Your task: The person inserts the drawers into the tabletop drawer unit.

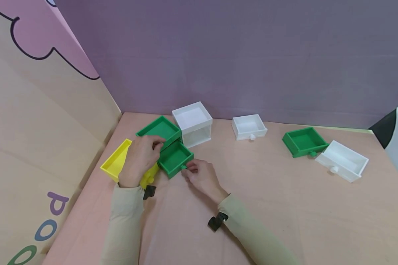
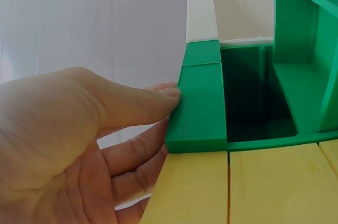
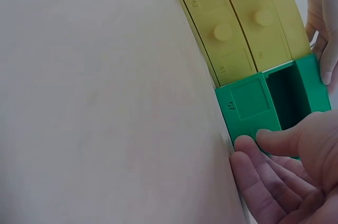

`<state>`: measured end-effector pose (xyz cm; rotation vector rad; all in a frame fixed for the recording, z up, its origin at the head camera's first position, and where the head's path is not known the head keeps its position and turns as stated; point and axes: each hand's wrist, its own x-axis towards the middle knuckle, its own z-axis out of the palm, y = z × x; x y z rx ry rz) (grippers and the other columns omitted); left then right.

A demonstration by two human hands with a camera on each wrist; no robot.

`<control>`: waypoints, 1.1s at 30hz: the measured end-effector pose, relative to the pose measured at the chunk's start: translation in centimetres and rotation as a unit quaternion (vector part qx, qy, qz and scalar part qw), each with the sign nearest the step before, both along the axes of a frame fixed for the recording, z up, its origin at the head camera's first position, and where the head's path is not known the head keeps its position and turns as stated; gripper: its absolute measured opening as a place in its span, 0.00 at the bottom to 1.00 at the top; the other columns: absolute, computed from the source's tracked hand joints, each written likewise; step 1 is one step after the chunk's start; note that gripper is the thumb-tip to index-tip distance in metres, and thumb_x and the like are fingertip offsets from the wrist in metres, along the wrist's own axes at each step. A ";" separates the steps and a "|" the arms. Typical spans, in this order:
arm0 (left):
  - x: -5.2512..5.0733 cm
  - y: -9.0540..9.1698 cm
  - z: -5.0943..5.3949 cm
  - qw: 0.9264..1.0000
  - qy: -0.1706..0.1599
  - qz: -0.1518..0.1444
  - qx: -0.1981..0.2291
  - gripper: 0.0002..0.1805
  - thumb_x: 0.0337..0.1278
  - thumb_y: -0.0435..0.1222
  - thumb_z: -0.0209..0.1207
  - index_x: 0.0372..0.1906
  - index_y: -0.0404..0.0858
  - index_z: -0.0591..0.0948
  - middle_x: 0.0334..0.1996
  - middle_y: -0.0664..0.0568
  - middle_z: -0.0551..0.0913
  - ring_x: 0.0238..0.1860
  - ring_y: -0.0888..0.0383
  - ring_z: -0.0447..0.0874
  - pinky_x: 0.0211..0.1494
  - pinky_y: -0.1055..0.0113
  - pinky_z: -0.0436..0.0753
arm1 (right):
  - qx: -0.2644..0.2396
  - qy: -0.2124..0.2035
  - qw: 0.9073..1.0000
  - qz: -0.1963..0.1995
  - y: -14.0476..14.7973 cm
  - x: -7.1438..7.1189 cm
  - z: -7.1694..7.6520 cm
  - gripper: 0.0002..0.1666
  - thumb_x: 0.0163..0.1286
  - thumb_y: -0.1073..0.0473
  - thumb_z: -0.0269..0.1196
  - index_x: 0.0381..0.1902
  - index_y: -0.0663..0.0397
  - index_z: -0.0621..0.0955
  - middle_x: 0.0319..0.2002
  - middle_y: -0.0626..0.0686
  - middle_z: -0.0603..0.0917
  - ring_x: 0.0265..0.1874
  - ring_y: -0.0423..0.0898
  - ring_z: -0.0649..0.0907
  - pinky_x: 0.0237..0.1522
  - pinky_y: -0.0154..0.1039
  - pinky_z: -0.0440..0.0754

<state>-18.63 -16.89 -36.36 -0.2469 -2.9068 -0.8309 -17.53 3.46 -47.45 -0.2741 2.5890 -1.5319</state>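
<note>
A small green drawer cabinet [image 1: 161, 126] stands between a yellow cabinet [image 1: 114, 165] and a white one [image 1: 194, 119]. My left hand [image 1: 140, 159] grips the green cabinet's top edge; in the left wrist view its thumb lies on the green front rim [image 2: 198, 118]. The lower green drawer [image 1: 175, 157] is pulled partway out, below a vacant upper slot [image 3: 289, 94]. My right hand [image 1: 203, 179] pinches this drawer's knob between thumb and fingers. The fingertips hide most of the knob in the right wrist view.
Loose on the table to the right lie a white drawer [image 1: 250, 127], a green drawer [image 1: 304, 141] and another white drawer [image 1: 343, 161]. A purple-grey wall [image 1: 238, 59] runs along the back, and a beige printed panel [image 1: 43, 121] stands at the left.
</note>
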 end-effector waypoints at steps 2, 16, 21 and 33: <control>0.0 0.0 0.0 1.000 -0.001 0.001 -0.001 0.14 0.75 0.32 0.60 0.56 0.35 0.90 0.47 0.42 0.93 0.39 0.48 0.87 0.41 0.57 0.87 | -0.007 0.000 1.000 0.002 -0.1 -0.1 0.0 0.08 0.73 0.61 0.70 0.45 0.60 0.87 0.31 0.51 0.92 0.26 0.39 0.88 0.34 0.34 0.86; -0.1 0.0 0.1 1.000 -0.009 0.002 -0.001 0.14 0.76 0.32 0.59 0.56 0.35 0.90 0.48 0.42 0.93 0.42 0.47 0.89 0.46 0.54 0.89 | -0.040 -0.005 0.999 -0.028 -1.0 -0.7 -0.1 0.11 0.74 0.61 0.69 0.51 0.60 0.86 0.36 0.54 0.93 0.23 0.39 0.89 0.36 0.32 0.82; -0.1 0.0 0.1 1.000 -0.014 0.001 0.002 0.14 0.76 0.32 0.59 0.57 0.34 0.89 0.48 0.42 0.93 0.40 0.47 0.87 0.45 0.55 0.88 | -0.052 -0.014 0.998 -0.031 -1.3 -1.0 -0.3 0.11 0.75 0.60 0.69 0.51 0.60 0.85 0.36 0.53 0.93 0.23 0.39 0.89 0.34 0.31 0.81; -0.2 0.1 0.0 1.000 -0.019 0.004 -0.002 0.14 0.76 0.33 0.60 0.58 0.35 0.89 0.48 0.42 0.92 0.38 0.49 0.85 0.40 0.59 0.86 | -0.052 -0.014 0.998 -0.042 -2.6 -1.9 0.0 0.12 0.74 0.59 0.70 0.49 0.61 0.86 0.36 0.55 0.93 0.22 0.42 0.88 0.29 0.31 0.79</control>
